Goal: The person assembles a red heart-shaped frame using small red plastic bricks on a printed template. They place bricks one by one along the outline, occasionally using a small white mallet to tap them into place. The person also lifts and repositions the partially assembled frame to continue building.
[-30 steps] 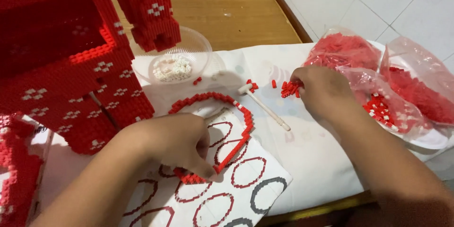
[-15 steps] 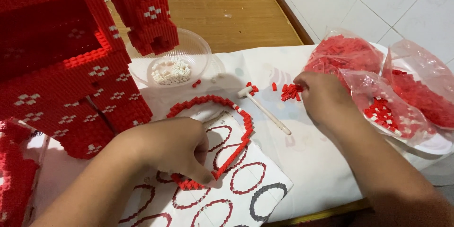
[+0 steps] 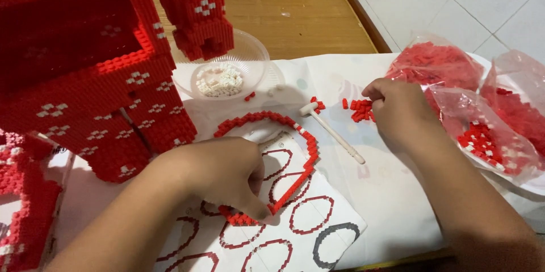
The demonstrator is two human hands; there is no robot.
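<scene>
A ring of small red bricks (image 3: pixel 284 130) lies on a printed sheet of oval outlines (image 3: pixel 318 221). My left hand (image 3: pixel 218 175) presses down on the ring's near-left side, fingertips on its lower edge. My right hand (image 3: pixel 397 110) rests farther right, fingers closed over a small pile of loose red bricks (image 3: pixel 359 110). Whether it grips any of them is hidden. A small white plastic hammer (image 3: pixel 332 131) lies between my two hands, touched by neither.
A large red brick model with white flecks (image 3: pixel 91 73) towers at left. A clear bowl of white bricks (image 3: pixel 221 73) sits behind the ring. Plastic bags of red bricks (image 3: pixel 482 102) lie at right on a white cloth (image 3: pixel 392 204). Wooden floor and tiles lie beyond.
My right hand has shifted slightly over the loose red bricks. My left hand stays pressed on the ring. The view has moved a little.
</scene>
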